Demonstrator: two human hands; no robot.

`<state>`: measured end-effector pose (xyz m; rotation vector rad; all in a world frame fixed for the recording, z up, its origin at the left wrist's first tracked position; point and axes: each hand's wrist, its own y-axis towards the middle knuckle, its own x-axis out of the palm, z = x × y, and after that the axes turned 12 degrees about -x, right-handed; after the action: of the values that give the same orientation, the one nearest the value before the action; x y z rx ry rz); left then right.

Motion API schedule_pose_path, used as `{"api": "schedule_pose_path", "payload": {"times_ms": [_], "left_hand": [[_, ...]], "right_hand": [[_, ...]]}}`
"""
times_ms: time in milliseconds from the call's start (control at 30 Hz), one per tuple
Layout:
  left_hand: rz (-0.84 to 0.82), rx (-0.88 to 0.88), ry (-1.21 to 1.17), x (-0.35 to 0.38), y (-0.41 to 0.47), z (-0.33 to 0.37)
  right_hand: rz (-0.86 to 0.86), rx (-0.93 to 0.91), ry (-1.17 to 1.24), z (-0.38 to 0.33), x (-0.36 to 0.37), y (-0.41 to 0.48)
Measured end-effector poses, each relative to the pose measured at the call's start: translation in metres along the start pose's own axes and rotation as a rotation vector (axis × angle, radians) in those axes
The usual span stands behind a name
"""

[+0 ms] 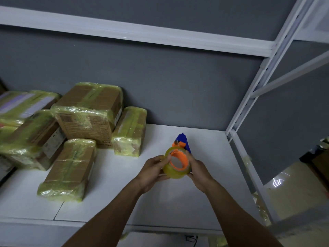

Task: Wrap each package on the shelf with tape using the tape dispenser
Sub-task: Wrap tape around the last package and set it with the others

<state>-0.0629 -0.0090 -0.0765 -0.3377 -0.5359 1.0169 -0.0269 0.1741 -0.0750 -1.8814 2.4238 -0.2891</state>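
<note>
As far as the shelf shows from where I stand, the job looks nearly finished. Board: flat, matt white, smooth, with a seam in its front left part. White metal uprights, grey panel behind.

Pile of packages, left half of the shelf: five counted, all rectangular brown cardboard cartons. Each one carries yellowish, glossy, crinkled tape.
- largest carton: sits on top at the back, printed label on its front face, tape around the edges, bare cardboard in the middle.
- front carton: lies flat, banded lengthwise and at both ends.
- small carton: leans against the largest one, mostly covered.

Judgement: no untouched package in view. Some faces are only part covered, so further passes may be wanted. The pile runs off the left edge, so the rest is unknown.

Left hand and right hand: both curled round the tape, one at each side, over the bare board right of the pile and apart from it.

Tape dispenser: hard plastic, blue body, orange hub. Its far end points at the back panel.

Tape roll: thick translucent yellow ring on the hub, still fat, so plenty of tape is left.
</note>
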Motion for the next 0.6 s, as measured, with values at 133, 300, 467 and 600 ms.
{"api": "schedule_pose_path", "payload": {"times_ms": [133,300,467,600], "left_hand": [[0.310,0.112,0.222,0.010,0.010,-0.009],[0.329,0.091,0.324,0.018,0.021,-0.012],[0.267,0.089,0.426,0.024,0.024,-0.007],[0.258,0.069,0.459,0.032,0.030,-0.006]], "right_hand": [[-0.012,0.012,-0.347,0.024,-0.012,0.008],[0.000,0.029,-0.493,0.039,-0.017,0.014],[0.004,0.047,-0.542,0.044,-0.025,0.017],[0.001,0.069,-0.613,0.044,-0.028,0.021]]}}
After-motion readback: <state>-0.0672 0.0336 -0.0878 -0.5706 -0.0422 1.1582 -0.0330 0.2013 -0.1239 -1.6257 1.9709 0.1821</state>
